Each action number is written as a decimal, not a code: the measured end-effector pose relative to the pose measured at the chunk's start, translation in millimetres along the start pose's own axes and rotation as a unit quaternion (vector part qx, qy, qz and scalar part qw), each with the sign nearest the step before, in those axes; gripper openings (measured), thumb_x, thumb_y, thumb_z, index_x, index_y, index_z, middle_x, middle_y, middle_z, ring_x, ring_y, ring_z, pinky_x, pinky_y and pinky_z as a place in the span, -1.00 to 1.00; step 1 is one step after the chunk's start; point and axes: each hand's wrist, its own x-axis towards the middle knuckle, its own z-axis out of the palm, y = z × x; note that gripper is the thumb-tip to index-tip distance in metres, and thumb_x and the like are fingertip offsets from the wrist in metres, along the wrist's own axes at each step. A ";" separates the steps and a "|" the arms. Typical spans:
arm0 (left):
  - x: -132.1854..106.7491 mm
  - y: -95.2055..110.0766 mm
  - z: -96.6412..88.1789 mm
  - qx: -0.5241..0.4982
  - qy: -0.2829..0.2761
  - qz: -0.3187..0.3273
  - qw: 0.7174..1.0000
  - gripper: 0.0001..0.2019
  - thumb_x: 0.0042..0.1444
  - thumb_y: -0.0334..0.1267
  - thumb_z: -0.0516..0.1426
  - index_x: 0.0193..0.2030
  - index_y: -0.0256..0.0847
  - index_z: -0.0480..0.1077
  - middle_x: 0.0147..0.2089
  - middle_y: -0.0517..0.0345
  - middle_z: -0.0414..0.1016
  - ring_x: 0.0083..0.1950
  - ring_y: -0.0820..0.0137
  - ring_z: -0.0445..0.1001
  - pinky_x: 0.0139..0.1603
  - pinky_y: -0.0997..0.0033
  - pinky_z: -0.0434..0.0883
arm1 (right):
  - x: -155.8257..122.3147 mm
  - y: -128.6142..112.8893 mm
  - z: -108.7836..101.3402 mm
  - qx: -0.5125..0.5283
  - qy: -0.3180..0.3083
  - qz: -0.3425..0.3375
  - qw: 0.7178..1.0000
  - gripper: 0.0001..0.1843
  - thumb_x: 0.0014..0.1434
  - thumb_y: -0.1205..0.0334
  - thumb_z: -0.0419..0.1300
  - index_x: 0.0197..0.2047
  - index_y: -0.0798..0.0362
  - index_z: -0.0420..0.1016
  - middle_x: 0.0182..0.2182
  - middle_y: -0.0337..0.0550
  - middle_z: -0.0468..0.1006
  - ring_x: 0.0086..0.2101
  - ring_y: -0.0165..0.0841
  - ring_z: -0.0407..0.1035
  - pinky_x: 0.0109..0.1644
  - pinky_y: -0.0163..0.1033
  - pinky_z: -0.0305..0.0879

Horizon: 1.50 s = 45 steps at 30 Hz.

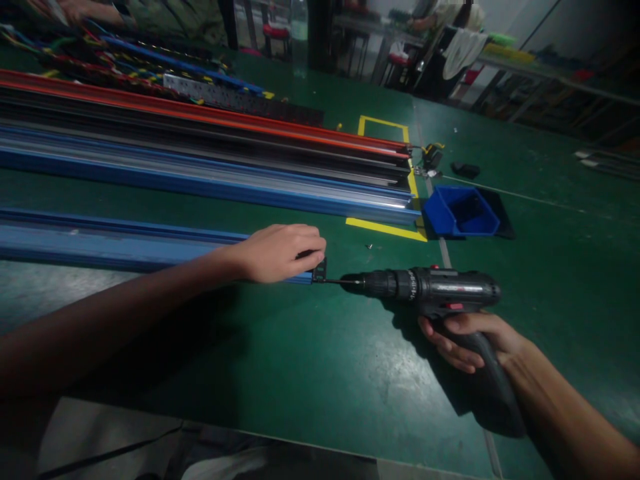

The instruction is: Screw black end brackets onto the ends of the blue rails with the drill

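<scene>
My right hand grips the handle of a black cordless drill, which lies level and points left. Its long thin bit reaches a small black end piece at the right end of a blue metal profile. My left hand is closed over that end, its fingers curled round the profile and the end piece. Just beyond the drill's tip, a small screw lies on the green table.
Several long profiles, blue and red, lie side by side further back. A blue bin stands to their right, near yellow tape. Wiring sits at the back left, by a person's sleeve. A bottle stands behind.
</scene>
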 end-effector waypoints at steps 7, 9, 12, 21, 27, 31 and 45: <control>0.0 -0.9 0.5 -0.001 0.004 0.003 1.000 -0.66 0.48 -0.07 -0.09 -0.10 -0.14 0.45 -0.11 0.11 0.47 -0.10 0.32 0.44 -0.13 0.32 0.26 | -1.0 0.2 1.3 -0.008 0.015 0.000 1.000 -0.73 0.22 0.21 0.34 -0.12 0.26 0.67 -0.50 -0.19 0.52 -0.72 -0.61 0.17 -0.58 -0.43 0.39; 0.0 -0.5 0.3 -0.001 0.004 0.004 1.000 -0.66 0.48 -0.07 -0.09 -0.10 -0.14 0.45 -0.11 0.11 0.47 -0.10 0.32 0.44 -0.13 0.32 0.26 | -0.7 0.2 1.6 -0.007 0.019 0.000 1.000 -0.74 0.21 0.21 0.34 -0.13 0.25 0.67 -0.50 -0.18 0.52 -0.73 -0.60 0.17 -0.60 -0.42 0.38; 0.1 0.1 -0.2 0.001 0.003 0.005 1.000 -0.66 0.48 -0.08 -0.09 -0.11 -0.15 0.45 -0.12 0.11 0.47 -0.10 0.32 0.44 -0.12 0.33 0.27 | -0.6 0.2 1.1 -0.006 0.023 0.008 1.000 -0.74 0.20 0.21 0.34 -0.14 0.25 0.66 -0.51 -0.17 0.51 -0.73 -0.59 0.18 -0.61 -0.42 0.36; 0.0 -0.7 0.3 0.003 0.000 -0.001 1.000 -0.65 0.48 -0.06 -0.10 -0.10 -0.14 0.44 -0.10 0.10 0.47 -0.09 0.32 0.43 -0.11 0.31 0.26 | -1.1 1.0 -1.0 -0.003 0.016 0.004 1.000 -0.74 0.22 0.21 0.33 -0.14 0.26 0.65 -0.50 -0.19 0.50 -0.72 -0.60 0.18 -0.59 -0.43 0.39; 0.2 -0.8 0.4 -0.003 -0.002 -0.001 1.000 -0.65 0.49 -0.05 -0.11 -0.08 -0.14 0.45 -0.09 0.11 0.47 -0.08 0.32 0.44 -0.10 0.32 0.26 | -1.7 0.9 -1.6 0.000 0.013 0.006 1.000 -0.73 0.24 0.22 0.31 -0.09 0.26 0.64 -0.46 -0.15 0.52 -0.71 -0.60 0.21 -0.57 -0.42 0.42; -0.2 -0.9 0.5 -0.004 0.002 0.000 1.000 -0.65 0.48 -0.06 -0.10 -0.08 -0.14 0.45 -0.09 0.11 0.47 -0.07 0.32 0.44 -0.10 0.32 0.26 | -1.3 0.7 -0.2 0.007 0.011 0.001 1.000 -0.73 0.24 0.24 0.31 -0.06 0.25 0.65 -0.42 -0.13 0.55 -0.71 -0.61 0.23 -0.56 -0.43 0.43; -0.2 -1.5 1.2 -0.003 -0.001 0.003 1.000 -0.66 0.49 -0.07 -0.10 -0.10 -0.14 0.43 -0.12 0.12 0.45 -0.09 0.33 0.42 -0.09 0.32 0.25 | 0.1 -0.3 1.3 0.007 0.011 0.002 1.000 -0.74 0.23 0.24 0.34 -0.10 0.27 0.67 -0.45 -0.16 0.55 -0.71 -0.62 0.23 -0.57 -0.43 0.44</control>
